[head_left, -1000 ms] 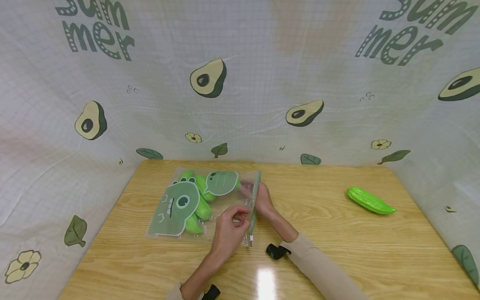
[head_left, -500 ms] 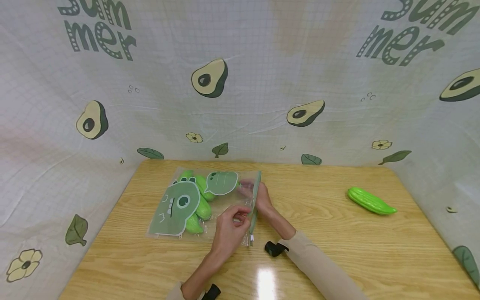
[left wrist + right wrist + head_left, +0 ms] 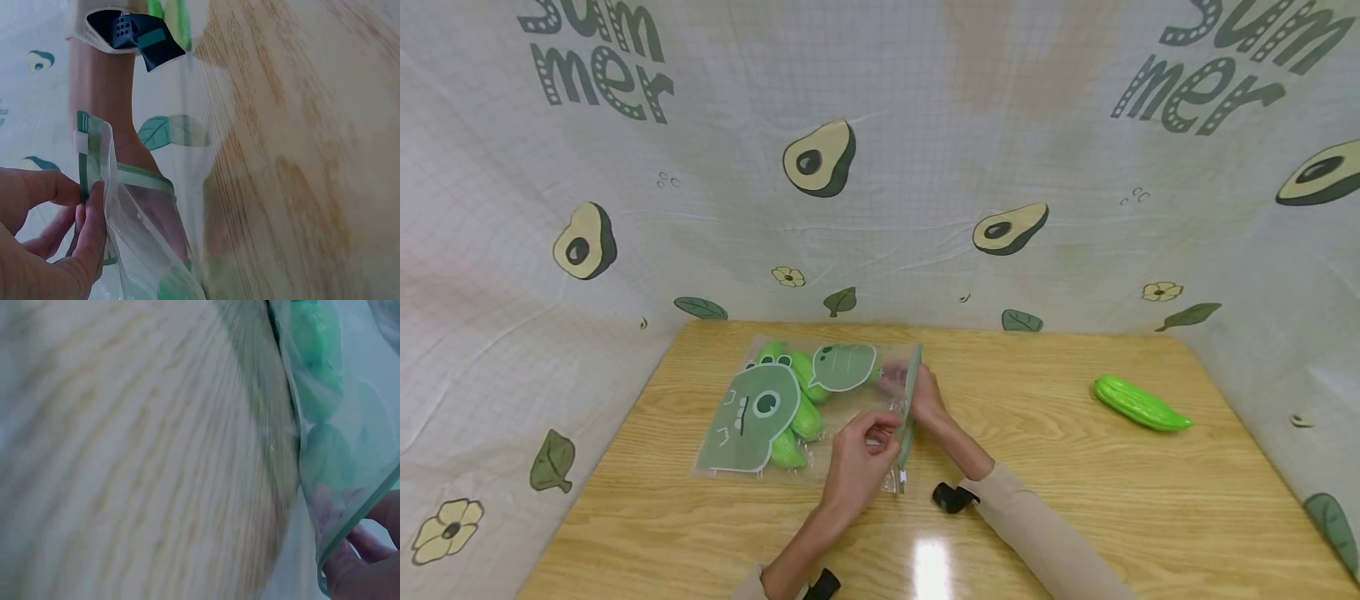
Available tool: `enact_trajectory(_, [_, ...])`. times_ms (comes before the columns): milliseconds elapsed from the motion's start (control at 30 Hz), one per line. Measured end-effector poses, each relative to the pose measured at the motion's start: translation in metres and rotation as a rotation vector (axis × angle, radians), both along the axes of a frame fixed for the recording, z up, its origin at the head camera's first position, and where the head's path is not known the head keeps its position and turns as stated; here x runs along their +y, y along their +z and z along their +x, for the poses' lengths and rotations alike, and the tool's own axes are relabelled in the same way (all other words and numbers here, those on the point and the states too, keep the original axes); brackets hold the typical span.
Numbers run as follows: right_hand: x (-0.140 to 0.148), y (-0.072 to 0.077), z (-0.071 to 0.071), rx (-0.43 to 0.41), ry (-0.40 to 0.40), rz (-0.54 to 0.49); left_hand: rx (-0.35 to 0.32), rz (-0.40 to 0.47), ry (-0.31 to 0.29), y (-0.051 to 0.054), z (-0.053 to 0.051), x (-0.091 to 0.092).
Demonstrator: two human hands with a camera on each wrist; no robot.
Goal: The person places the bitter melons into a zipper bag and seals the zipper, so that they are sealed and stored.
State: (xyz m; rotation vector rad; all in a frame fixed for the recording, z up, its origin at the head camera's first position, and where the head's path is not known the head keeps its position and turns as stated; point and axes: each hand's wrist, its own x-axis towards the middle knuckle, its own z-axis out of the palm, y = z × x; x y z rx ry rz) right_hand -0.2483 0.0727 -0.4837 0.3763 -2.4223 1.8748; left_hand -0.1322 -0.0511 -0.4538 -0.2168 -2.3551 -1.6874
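Observation:
A clear zip bag with a green monster print lies on the table, its zip edge to the right. Inside are several bright green ridged vegetables, resembling bitter melons. My left hand pinches the zip edge near the white slider between thumb and fingers. My right hand reaches through the bag's mouth, its fingers behind the film. A green tip shows close to those fingers; whether they grip it is unclear. The right wrist view shows the right hand at the bag's green rim.
One more green ridged vegetable lies on the right side of the wooden table. A printed white cloth hangs behind the table and along both sides. Black wrist devices sit at the cuffs.

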Motion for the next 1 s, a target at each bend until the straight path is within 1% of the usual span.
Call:
enact_trajectory(100, [0.004, 0.002, 0.001, 0.006, 0.011, 0.047, 0.006, -0.003, 0.003, -0.001, 0.000, 0.001])
enact_trajectory(233, [0.009, 0.004, 0.003, -0.032, 0.011, 0.091, 0.017, 0.000, 0.006, -0.003, -0.001, 0.001])
enact_trajectory(367, [0.014, 0.005, 0.004, -0.084, 0.023, 0.090, 0.008, 0.006, 0.008, -0.003, -0.001, 0.001])
enact_trajectory(500, [0.020, 0.008, 0.006, -0.095, 0.050, 0.067, -0.020, 0.009, 0.009, -0.001, 0.000, 0.000])
enact_trajectory(633, [0.026, 0.012, 0.009, -0.073, 0.066, 0.079, -0.032, 0.009, 0.014, -0.001, 0.000, 0.000])
enact_trajectory(700, [0.030, 0.013, 0.010, -0.069, 0.068, 0.092, -0.028, 0.011, 0.016, -0.001, 0.000, 0.000])
enact_trajectory(833, [0.037, 0.015, 0.012, -0.064, 0.087, 0.087, -0.011, 0.014, 0.016, -0.004, -0.001, 0.000])
enact_trajectory(1000, [0.045, 0.017, 0.016, -0.052, 0.086, 0.109, -0.007, 0.018, 0.018, -0.004, -0.001, 0.001])
